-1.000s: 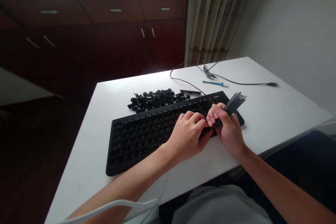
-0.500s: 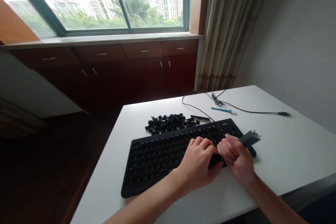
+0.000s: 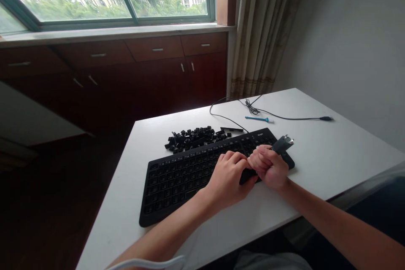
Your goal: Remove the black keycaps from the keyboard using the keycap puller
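Observation:
A black keyboard [image 3: 177, 181] lies slanted on the white table, its keycaps off over much of the left side. My left hand [image 3: 229, 177] grips its front edge right of the middle, fingers bent over the top and thumb at the front. Touching it, my right hand [image 3: 268, 168] is closed in a fist around a dark grey keycap puller [image 3: 282, 145]. Metal prongs stick out of the fist at the upper right. The puller's other end is hidden by my hands. Behind the keyboard is a heap of loose black keycaps [image 3: 193, 138].
A long black key [image 3: 232, 129] lies by the heap. Farther back are a small blue brush [image 3: 257, 119] and a black cable [image 3: 284, 117] with a bundled loop and a plug. The white table [image 3: 120, 194] ends at the left and front; cabinets [image 3: 152, 80] stand beyond.
The view has shifted, so everything sits a little higher and farther left. Both hands keep their grips at the keyboard, and the puller still points up and right.

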`<action>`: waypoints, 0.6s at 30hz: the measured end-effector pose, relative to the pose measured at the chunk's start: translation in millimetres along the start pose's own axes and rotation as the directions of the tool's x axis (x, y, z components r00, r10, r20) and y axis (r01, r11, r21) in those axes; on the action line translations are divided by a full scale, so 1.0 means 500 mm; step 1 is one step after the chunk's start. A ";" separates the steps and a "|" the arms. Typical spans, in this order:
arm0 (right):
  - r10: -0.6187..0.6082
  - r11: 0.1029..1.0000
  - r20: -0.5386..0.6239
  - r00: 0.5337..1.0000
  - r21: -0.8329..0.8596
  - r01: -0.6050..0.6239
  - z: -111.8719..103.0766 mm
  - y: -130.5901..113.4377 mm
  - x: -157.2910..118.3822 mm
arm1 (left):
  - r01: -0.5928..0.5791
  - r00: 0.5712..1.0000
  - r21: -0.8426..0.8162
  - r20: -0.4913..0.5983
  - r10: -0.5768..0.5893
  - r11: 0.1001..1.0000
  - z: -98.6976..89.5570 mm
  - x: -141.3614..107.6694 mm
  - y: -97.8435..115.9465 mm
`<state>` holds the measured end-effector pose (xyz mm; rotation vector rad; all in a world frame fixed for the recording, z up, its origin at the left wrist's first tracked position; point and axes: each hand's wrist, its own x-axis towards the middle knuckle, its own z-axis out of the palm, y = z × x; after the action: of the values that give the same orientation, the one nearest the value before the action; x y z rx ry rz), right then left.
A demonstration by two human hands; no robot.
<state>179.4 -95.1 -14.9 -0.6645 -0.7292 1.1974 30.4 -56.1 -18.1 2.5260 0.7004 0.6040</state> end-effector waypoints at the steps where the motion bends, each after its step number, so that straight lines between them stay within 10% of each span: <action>1: 0.000 1.000 0.011 1.000 -0.010 0.000 -0.001 0.000 0.001 | 0.003 1.000 -0.001 0.001 -0.003 1.000 0.000 0.000 0.000; 9: -0.046 0.957 -0.058 0.997 -0.290 0.027 0.005 0.008 0.004 | -0.045 0.999 0.100 0.006 0.044 0.994 0.002 -0.003 0.004; 18: -0.178 0.710 -0.167 0.970 -0.704 0.009 0.051 0.024 -0.018 | -0.280 0.954 0.332 0.202 0.222 0.901 0.013 -0.010 0.008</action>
<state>150.3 -99.3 -10.4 -1.3606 -1.0203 0.6976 31.4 -63.9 -22.7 2.9960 0.4595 0.3745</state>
